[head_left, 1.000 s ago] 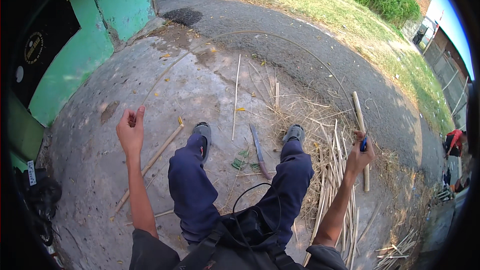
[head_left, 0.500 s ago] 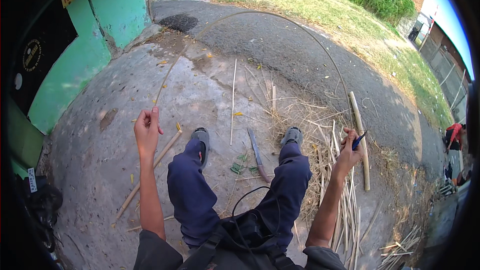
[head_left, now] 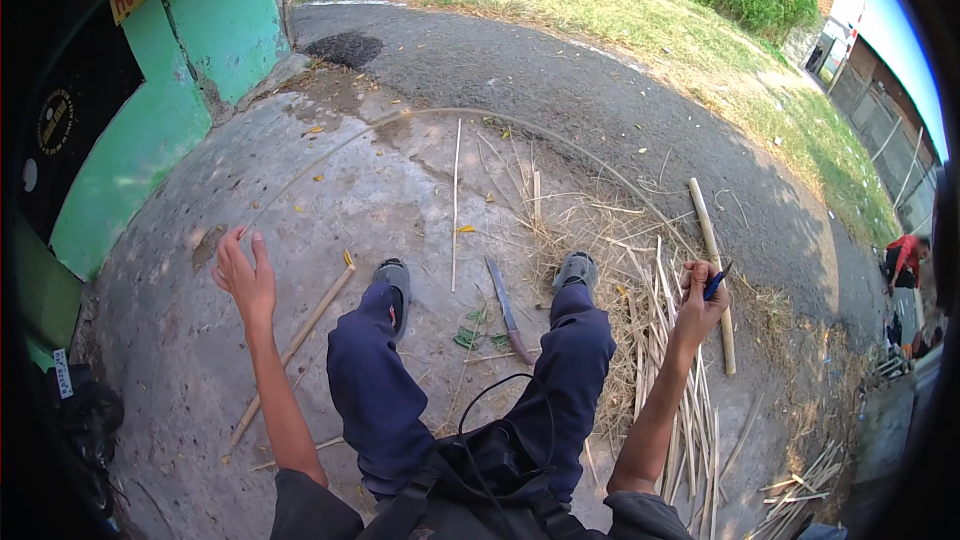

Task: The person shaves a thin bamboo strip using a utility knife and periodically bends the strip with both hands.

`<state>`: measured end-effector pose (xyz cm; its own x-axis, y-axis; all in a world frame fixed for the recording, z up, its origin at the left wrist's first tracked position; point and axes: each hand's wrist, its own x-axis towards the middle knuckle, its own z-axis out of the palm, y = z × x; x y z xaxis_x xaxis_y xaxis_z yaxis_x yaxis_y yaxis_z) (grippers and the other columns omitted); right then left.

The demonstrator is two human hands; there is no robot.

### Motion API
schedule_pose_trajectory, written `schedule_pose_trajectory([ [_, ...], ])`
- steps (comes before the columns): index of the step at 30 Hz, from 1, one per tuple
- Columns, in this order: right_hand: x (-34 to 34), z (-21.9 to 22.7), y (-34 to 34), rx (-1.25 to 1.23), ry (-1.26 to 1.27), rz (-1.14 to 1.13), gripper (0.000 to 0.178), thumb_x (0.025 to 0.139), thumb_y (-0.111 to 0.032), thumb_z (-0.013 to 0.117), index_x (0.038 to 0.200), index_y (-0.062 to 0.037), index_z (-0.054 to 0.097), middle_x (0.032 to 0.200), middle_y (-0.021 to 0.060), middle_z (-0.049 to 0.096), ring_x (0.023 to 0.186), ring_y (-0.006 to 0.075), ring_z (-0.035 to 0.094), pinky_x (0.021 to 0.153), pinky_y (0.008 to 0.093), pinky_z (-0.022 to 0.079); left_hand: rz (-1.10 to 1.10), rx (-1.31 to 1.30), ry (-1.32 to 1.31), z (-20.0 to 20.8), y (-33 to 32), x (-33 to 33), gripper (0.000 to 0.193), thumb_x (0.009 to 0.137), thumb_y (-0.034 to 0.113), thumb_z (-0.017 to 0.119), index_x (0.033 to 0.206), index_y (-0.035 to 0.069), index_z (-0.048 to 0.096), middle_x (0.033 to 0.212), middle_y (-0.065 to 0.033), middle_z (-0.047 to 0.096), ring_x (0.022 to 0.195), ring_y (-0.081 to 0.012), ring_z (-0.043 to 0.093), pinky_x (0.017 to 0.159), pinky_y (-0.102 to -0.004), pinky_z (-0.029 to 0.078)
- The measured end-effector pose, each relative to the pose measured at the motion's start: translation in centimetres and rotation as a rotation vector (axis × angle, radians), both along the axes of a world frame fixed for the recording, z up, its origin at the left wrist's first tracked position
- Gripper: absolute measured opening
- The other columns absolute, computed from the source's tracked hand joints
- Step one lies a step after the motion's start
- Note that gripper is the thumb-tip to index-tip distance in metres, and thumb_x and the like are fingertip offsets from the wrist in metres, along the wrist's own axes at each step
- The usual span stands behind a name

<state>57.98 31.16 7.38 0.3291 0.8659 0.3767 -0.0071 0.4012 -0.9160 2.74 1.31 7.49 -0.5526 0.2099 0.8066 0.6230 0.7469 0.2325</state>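
Observation:
A long thin bamboo strip [head_left: 440, 112] arches over the ground in front of me between both hands. At its left end my left hand [head_left: 247, 280] is open, fingers apart; the strip's tip lies by the fingertips, and I cannot make out any contact. My right hand [head_left: 703, 302] is closed, with the strip's other end at its fingers. That hand also holds a small blue-handled tool [head_left: 714, 285] with a dark pointed tip, perhaps a knife. Between my feet lies a large curved knife [head_left: 508, 308] with a brown handle.
Split bamboo strips [head_left: 690, 430] and shavings [head_left: 610, 230] are heaped at the right, beside a thick bamboo pole [head_left: 712, 270]. A stick [head_left: 295, 345] lies by my left foot, another thin stick [head_left: 456, 205] ahead. A green wall [head_left: 130, 180] stands left; another person [head_left: 905, 275] is far right.
My left hand has moved left and its fingers have opened out. The strip's arch has dropped lower and widened towards me. My right hand stays nearly in place.

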Motion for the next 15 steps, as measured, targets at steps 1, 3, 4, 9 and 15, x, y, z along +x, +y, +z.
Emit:
schedule_pose_trajectory([
  [1,1.1,0.3,0.3,0.059,-0.182,0.140,0.027,0.106,-0.024,0.069,0.094,-0.0010,0.076,0.074,-0.0022,0.063,0.063,0.0039,0.048,0.056,0.0225,0.033,0.294,-0.090,0.324,-0.1,-1.9,-1.8,0.031,0.108,0.030,0.060,0.126,0.007,0.069,0.121,-0.0126,0.073,0.121,-0.0338,0.065,0.108,-0.0467,0.046],
  [3,3.0,1.1,0.0,0.049,-0.450,0.358,0.022,0.103,-0.016,0.071,0.090,0.0015,0.075,0.076,0.0018,0.069,0.068,0.0095,0.058,0.062,0.0272,0.044,0.460,-0.057,0.417,3.2,-4.6,-1.5,0.032,0.107,0.023,0.059,0.133,0.006,0.068,0.127,-0.0124,0.072,0.124,-0.0348,0.066,0.108,-0.0449,0.047],
  [4,2.9,1.5,-0.5,0.040,-0.448,0.349,0.022,0.103,-0.016,0.071,0.090,0.0015,0.075,0.076,0.0018,0.069,0.068,0.0095,0.058,0.062,0.0272,0.044,0.447,-0.060,0.418,4.9,-5.9,-0.8,0.032,0.107,0.023,0.059,0.133,0.006,0.068,0.127,-0.0124,0.072,0.124,-0.0348,0.066,0.108,-0.0449,0.047],
  [9,0.5,3.1,-2.8,-0.033,-0.592,0.595,0.019,0.100,-0.012,0.071,0.087,0.0017,0.075,0.073,0.0046,0.069,0.066,0.0106,0.061,0.062,0.0280,0.046,-0.367,0.123,-0.131,11.9,-5.3,11.5,0.030,0.102,0.017,0.066,0.127,0.001,0.069,0.128,-0.0145,0.071,0.121,-0.0354,0.066,0.107,-0.0453,0.047],
  [15,-2.0,4.5,-5.7,-0.013,-0.464,0.829,0.022,0.100,-0.012,0.069,0.084,0.0025,0.070,0.074,0.0076,0.069,0.068,0.0130,0.062,0.063,0.0284,0.047,-1.202,-0.476,-0.447,11.5,0.2,22.0,0.062,0.092,0.037,0.079,0.142,0.005,0.059,0.128,-0.0181,0.070,0.121,-0.0386,0.066,0.104,-0.0444,0.049],
])
